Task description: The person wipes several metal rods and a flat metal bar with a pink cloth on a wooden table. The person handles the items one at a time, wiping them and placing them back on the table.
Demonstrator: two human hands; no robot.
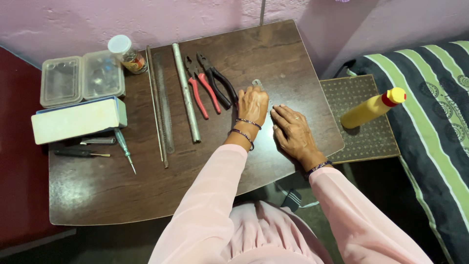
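Note:
My left hand point(253, 105) rests on the dark wooden table point(146, 190), its fingers curled over a small grey metal tool point(257, 83) whose end sticks out beyond the fingertips. My right hand point(292, 131) lies flat on the table just to the right, fingers together, holding nothing. Close to the left of my left hand lie black-handled pliers point(218, 81) and red-handled pliers point(199, 89).
A metal rod point(186, 93), a clear ruler point(163, 105) and a thin rod point(155, 105) lie side by side. Farther left are a small jar point(126, 54), two clear boxes point(82, 78), a white block point(77, 120) and small screwdrivers point(124, 149). A yellow bottle point(372, 108) lies on a side board point(366, 142).

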